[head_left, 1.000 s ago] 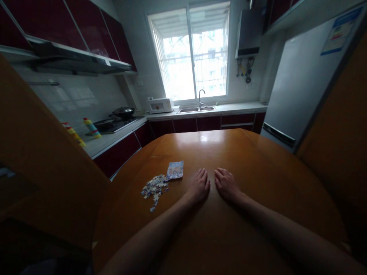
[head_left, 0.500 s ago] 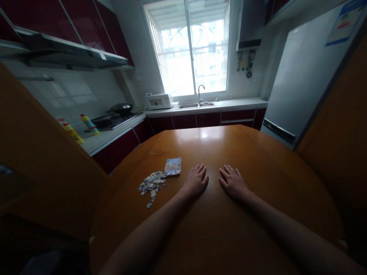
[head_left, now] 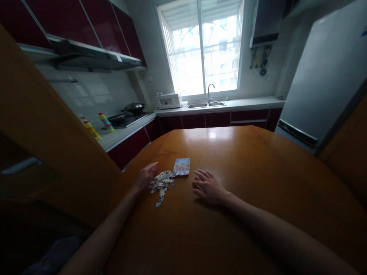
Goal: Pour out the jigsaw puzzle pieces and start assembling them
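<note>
A heap of jigsaw puzzle pieces [head_left: 162,182] lies on the wooden table [head_left: 229,152], with a short trail of pieces running toward me. Just behind the heap, slightly to its right, rests a small printed picture sheet [head_left: 181,167]. My left hand [head_left: 146,176] is at the heap's left edge, fingers stretched out and pointing away from me, holding nothing. To the right of the heap and sheet, my right hand [head_left: 208,186] is palm down over the table with its fingers apart and empty.
Beyond the table run a counter with a sink [head_left: 197,105], a white microwave [head_left: 168,101] and a stove with a black pan [head_left: 134,108]. Bottles [head_left: 106,123] stand on the left counter. A tall fridge [head_left: 321,72] is at the right.
My left hand has moved left across to the far side of the puzzle pieces. My right hand has shifted left toward the sheet. The view has turned slightly left.
</note>
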Demonstrator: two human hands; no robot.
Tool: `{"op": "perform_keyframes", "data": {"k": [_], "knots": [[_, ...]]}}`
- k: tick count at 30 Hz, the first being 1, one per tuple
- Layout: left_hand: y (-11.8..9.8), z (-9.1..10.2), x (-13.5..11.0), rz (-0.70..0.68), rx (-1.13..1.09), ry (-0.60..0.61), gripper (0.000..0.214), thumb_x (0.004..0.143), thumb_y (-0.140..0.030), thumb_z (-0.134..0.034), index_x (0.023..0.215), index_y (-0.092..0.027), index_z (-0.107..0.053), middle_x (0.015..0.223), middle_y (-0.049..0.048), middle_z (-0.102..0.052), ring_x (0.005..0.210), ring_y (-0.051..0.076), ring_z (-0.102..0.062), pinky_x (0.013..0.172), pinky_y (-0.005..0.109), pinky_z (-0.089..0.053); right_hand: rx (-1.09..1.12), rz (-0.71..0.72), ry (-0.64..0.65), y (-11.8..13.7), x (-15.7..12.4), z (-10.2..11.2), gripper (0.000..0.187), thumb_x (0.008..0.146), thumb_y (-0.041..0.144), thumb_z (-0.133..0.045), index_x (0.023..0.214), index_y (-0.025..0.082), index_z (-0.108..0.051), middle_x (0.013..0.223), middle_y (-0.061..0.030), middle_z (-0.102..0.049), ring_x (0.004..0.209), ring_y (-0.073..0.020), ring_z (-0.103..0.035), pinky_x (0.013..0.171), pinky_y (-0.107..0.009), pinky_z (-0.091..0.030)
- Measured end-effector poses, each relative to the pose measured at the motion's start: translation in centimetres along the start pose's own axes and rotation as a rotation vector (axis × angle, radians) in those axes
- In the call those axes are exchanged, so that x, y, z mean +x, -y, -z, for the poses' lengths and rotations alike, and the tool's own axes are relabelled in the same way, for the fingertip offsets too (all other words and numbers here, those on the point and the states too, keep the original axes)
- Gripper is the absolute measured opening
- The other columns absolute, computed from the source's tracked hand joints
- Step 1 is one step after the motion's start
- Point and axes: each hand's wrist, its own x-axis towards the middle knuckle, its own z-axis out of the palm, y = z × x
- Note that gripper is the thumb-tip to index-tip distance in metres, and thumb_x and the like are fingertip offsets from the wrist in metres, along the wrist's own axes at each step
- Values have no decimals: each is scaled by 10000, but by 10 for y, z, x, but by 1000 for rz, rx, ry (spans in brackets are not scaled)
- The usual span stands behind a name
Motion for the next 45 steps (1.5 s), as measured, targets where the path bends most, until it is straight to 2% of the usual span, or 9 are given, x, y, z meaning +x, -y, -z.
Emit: {"op": "perform_keyframes", "data": {"k": [3, 7, 15, 27, 30, 34, 38, 41, 45], "knots": [[30, 11, -8, 49, -14, 39, 956, 892, -768, -148, 1333, -44, -590, 1406, 198, -585, 1321, 328, -548, 1153, 488, -385, 18, 17, 64, 6, 40, -18, 520, 990, 544, -430, 1359, 222, -606, 1616, -93, -340, 1511, -274, -220, 1217, -490, -119], [29, -3, -10, -26, -45, 175, 973, 863, -833, -206, 1364, -91, -589, 1452, 168, -548, 1359, 310, -514, 1178, 463, -358, 46, -76, 60, 3, 64, -33, 694, 1001, 583, -350, 1487, 97, -449, 1607, -162, -332, 1506, -290, -235, 1220, -487, -119], [-29, -35, -17, -292, -107, 448, 731, 968, -678, -287, 1429, -176, -550, 1516, 100, -492, 1430, 272, -428, 1219, 462, -288, -12, -326, -143, -36, 43, -23, 610, 1024, 479, -358, 1414, 38, -516, 1538, -201, -436, 1436, -302, -371, 1186, -410, -239], [-143, -99, -62, -555, -208, 566, 623, 1033, -536, -253, 1417, -158, -566, 1458, 88, -560, 1397, 214, -476, 1198, 375, -350, 146, -452, -325, -89, -13, 11, 428, 1026, 370, -368, 1170, 129, -691, 1355, -157, -626, 1270, -235, -560, 1096, -348, -385], [-128, -86, -43, -527, -186, 495, 642, 1014, -584, -281, 1430, -177, -552, 1493, 80, -523, 1418, 228, -448, 1211, 394, -331, 153, -468, -350, -99, -31, 21, 423, 1021, 361, -370, 1182, 134, -688, 1363, -152, -622, 1267, -235, -564, 1094, -355, -393], [-52, -40, -14, -203, -37, 236, 820, 957, -707, -189, 1392, -134, -582, 1487, 129, -521, 1429, 295, -427, 1218, 505, -288, 191, -491, -411, -111, -53, 30, 418, 1012, 355, -378, 1155, 134, -703, 1357, -154, -627, 1267, -241, -565, 1090, -359, -398], [1, -11, -30, -118, 37, 251, 846, 942, -726, -198, 1391, -115, -574, 1505, 157, -489, 1424, 320, -430, 1208, 539, -284, 178, -509, -403, -114, -56, 28, 418, 1012, 359, -379, 1140, 139, -710, 1338, -153, -640, 1244, -246, -580, 1075, -360, -408], [-16, -19, -68, -182, 68, 351, 743, 996, -634, -211, 1481, -134, -471, 1581, 112, -388, 1485, 265, -332, 1240, 476, -238, 169, -518, -390, -113, -53, 25, 427, 1005, 392, -404, 1175, 133, -697, 1330, -165, -641, 1249, -267, -575, 1081, -385, -400], [-83, -55, -109, -268, 134, 410, 706, 1003, -605, -305, 1538, -150, -373, 1619, 107, -312, 1513, 259, -265, 1251, 472, -213, 156, -505, -380, -110, -54, 26, 439, 1005, 410, -406, 1192, 129, -686, 1337, -179, -632, 1257, -281, -567, 1088, -407, -393]]}}
